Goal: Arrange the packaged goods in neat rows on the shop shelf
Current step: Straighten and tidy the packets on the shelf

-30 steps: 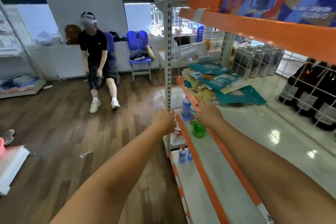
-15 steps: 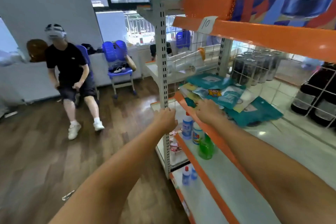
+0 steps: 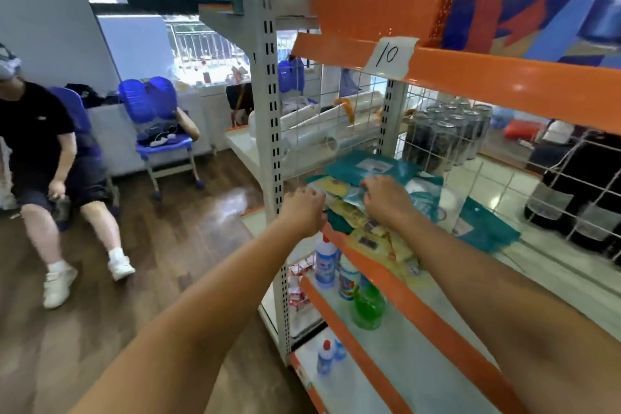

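Note:
A loose pile of flat packets lies at the left end of the middle shelf (image 3: 406, 292): teal ones (image 3: 369, 165) at the back, yellow ones (image 3: 373, 240) at the front edge, and one more teal packet (image 3: 487, 232) further right. My right hand (image 3: 386, 202) rests on top of the pile, its fingers curled round a pale blue packet (image 3: 354, 196). My left hand (image 3: 302, 208) is a fist at the shelf's left corner, just right of the metal upright (image 3: 274, 144). Nothing shows in it.
Bottles stand on the shelf below, one white and blue (image 3: 325, 262) and one green (image 3: 368, 309). An orange basket (image 3: 379, 0) sits on the shelf above, and dark cans (image 3: 443, 134) stand behind a wire grid. A person (image 3: 43, 151) sits at the left beside a blue chair (image 3: 161, 131).
My view has risen and moved closer to the shelf. My right hand went from the shelf edge up onto the packet pile. My left hand moved off the upright towards the shelf corner.

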Demonstrator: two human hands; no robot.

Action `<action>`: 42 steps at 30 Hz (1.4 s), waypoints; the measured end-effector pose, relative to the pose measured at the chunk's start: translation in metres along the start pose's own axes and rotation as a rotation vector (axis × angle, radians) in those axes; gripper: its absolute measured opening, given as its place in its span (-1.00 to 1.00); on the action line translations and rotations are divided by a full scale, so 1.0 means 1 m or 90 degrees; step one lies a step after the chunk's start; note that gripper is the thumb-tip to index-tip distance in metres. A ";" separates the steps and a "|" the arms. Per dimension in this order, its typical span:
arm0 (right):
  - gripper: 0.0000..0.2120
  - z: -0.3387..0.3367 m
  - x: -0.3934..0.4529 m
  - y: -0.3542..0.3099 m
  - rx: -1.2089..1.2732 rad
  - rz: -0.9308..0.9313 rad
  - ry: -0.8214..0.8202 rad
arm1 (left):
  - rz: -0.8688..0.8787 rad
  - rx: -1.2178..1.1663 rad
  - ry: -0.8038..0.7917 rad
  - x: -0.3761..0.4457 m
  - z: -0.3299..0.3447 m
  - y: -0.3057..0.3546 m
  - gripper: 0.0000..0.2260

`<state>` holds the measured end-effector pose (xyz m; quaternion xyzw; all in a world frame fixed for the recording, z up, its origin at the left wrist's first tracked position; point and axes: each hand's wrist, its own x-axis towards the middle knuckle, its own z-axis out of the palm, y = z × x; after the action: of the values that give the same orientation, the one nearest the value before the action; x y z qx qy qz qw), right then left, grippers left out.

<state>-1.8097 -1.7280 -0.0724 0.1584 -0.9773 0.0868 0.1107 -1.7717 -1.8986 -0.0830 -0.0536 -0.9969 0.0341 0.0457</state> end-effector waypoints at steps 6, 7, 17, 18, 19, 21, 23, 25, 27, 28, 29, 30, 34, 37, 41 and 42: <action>-0.65 -0.006 0.048 0.024 0.011 0.042 0.009 | 0.014 -0.015 0.020 0.058 -0.007 -0.009 -0.61; -0.66 -0.005 0.054 0.030 0.005 0.057 0.001 | 0.019 -0.036 0.028 0.067 -0.008 -0.010 -0.62; -0.61 0.008 0.071 0.080 0.054 0.325 -0.071 | 0.109 -0.076 0.091 0.119 -0.001 -0.003 -0.67; -0.61 0.008 0.073 0.081 0.068 0.348 -0.074 | 0.120 -0.070 0.091 0.125 -0.003 -0.003 -0.68; -0.61 0.008 0.075 0.082 0.083 0.368 -0.079 | 0.128 -0.064 0.085 0.131 -0.005 -0.003 -0.68; -0.63 0.010 0.078 0.081 0.103 0.400 -0.082 | 0.143 -0.046 0.065 0.143 -0.006 -0.003 -0.67; -0.65 0.012 0.080 0.079 0.103 0.426 -0.083 | 0.159 -0.029 0.046 0.153 -0.003 -0.004 -0.65; -0.66 0.014 0.084 0.075 0.092 0.452 -0.079 | 0.184 -0.023 0.029 0.161 0.002 -0.005 -0.65; -0.65 0.016 0.088 0.071 0.081 0.482 -0.075 | 0.213 -0.028 0.028 0.168 0.007 -0.007 -0.67; -0.64 0.017 0.091 0.068 0.085 0.499 -0.071 | 0.225 -0.039 0.032 0.171 0.009 -0.009 -0.67; -0.63 0.016 0.093 0.066 0.092 0.518 -0.063 | 0.234 -0.052 0.036 0.174 0.011 -0.010 -0.68; -0.63 0.016 0.095 0.063 0.100 0.537 -0.053 | 0.243 -0.065 0.038 0.175 0.013 -0.012 -0.69; -0.65 0.018 0.099 0.051 0.151 0.603 0.002 | 0.268 -0.107 0.027 0.182 0.020 -0.016 -0.73; -0.65 0.022 0.102 0.047 0.247 0.662 0.054 | 0.291 -0.103 0.009 0.184 0.024 -0.018 -0.73; -0.67 0.023 0.107 0.047 0.364 0.712 0.089 | 0.301 -0.099 -0.001 0.184 0.028 -0.023 -0.71; -0.67 0.024 0.109 0.048 0.391 0.720 0.094 | 0.306 -0.079 0.001 0.183 0.028 -0.024 -0.70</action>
<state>-1.9308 -1.7196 -0.0751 -0.3631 -0.8301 0.4182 0.0645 -1.9577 -1.9037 -0.0931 -0.2919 -0.9557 -0.0174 0.0339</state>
